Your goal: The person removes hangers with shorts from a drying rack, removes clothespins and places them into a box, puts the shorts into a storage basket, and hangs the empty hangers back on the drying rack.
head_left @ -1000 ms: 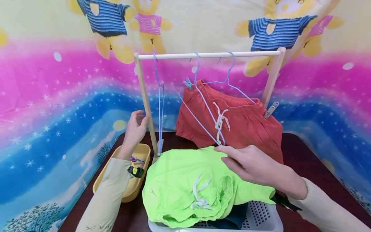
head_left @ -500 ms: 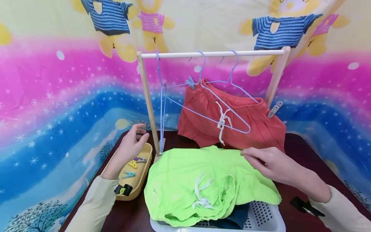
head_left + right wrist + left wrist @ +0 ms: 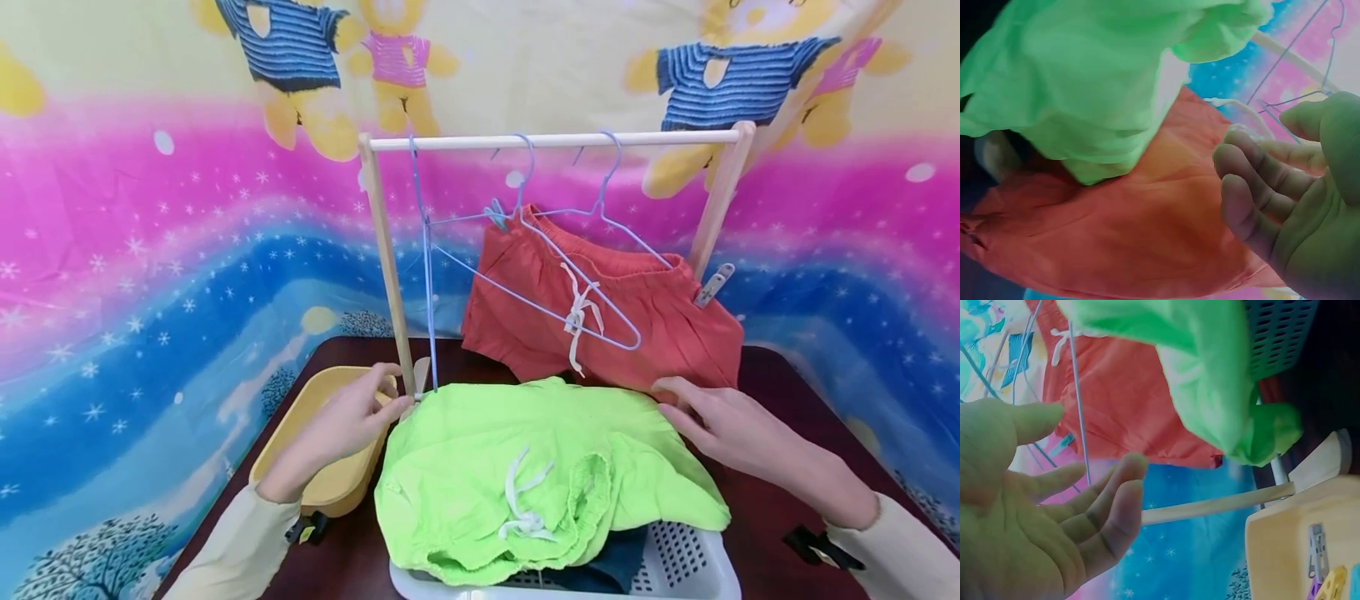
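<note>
Bright green shorts (image 3: 517, 467) with a white drawstring lie bunched over a white perforated basket (image 3: 678, 558). My left hand (image 3: 348, 425) hovers between the yellow tray and the shorts' left edge, fingers loosely bent around nothing. In the left wrist view its palm (image 3: 1041, 525) shows bare. Beyond the shorts' right edge is my right hand (image 3: 731, 425), fingers relaxed; the right wrist view shows it (image 3: 1291, 187) holding nothing. Red shorts (image 3: 600, 308) hang behind from a blue wire hanger (image 3: 637, 237), clipped by a grey clothespin (image 3: 714, 285) and a light blue one (image 3: 497, 214).
A wooden rack's rail (image 3: 555, 142) carries the hangers. A bare blue hanger (image 3: 577, 321) hangs before the red shorts, another (image 3: 430, 308) edge-on at left. The yellow tray (image 3: 277, 433) holds clothespins (image 3: 1317, 553). Dark blue cloth (image 3: 611, 562) lies in the basket.
My right hand has let go of the middle hanger's lower corner and moved right; that hanger has swung back. My left hand has come down from beside the rack post toward the green shorts.
</note>
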Demonstrator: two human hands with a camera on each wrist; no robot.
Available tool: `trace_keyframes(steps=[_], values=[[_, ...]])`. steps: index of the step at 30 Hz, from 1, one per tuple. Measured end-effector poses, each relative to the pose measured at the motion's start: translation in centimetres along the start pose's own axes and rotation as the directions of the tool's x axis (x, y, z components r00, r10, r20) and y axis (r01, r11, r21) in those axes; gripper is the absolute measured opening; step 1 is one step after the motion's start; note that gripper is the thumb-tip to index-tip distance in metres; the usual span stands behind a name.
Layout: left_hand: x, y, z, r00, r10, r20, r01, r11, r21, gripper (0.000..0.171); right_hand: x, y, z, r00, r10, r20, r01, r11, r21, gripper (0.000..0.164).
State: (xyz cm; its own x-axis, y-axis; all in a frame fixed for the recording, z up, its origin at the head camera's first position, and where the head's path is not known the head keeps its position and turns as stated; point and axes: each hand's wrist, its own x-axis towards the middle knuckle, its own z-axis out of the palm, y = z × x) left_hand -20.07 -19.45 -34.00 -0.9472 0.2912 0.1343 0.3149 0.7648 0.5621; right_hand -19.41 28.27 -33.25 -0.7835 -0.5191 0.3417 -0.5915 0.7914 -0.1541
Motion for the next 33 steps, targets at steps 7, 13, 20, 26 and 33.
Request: trace_keyframes(steps=[7, 13, 20, 26, 33], values=[[-0.2, 0.1, 1.3, 0.996, 0.049, 0.075, -0.050, 0.999, 0.003, 0.039, -0.5, 0.8, 1.0, 0.998, 0.050, 0.038, -0.049, 0.999, -0.020, 0.028], [-0.4, 0.1, 2.1, 0.994, 0.037, 0.105, -0.040, 0.999, 0.033, 0.050, -1.1, 1.0, 1.7, 0.994, 0.088, 0.068, -0.086, 0.996, -0.028, 0.028], [-0.5, 0.0, 3.0, 0.991, -0.051, 0.128, 0.038, 0.994, 0.099, 0.063, -1.8, 1.7, 2.6, 0.986, 0.095, 0.134, -0.089, 0.995, -0.053, 0.037], [-0.1, -0.3, 3.7, 0.986, -0.063, 0.154, 0.038, 0.986, 0.160, 0.056, -2.0, 2.0, 3.6, 0.979, 0.122, 0.164, -0.113, 0.991, -0.066, 0.048], [0.1, -0.3, 3.4, 0.988, -0.011, 0.155, 0.004, 0.999, 0.041, 0.013, -1.7, 2.0, 4.1, 0.983, 0.113, 0.144, -0.112, 0.994, -0.014, 0.034]])
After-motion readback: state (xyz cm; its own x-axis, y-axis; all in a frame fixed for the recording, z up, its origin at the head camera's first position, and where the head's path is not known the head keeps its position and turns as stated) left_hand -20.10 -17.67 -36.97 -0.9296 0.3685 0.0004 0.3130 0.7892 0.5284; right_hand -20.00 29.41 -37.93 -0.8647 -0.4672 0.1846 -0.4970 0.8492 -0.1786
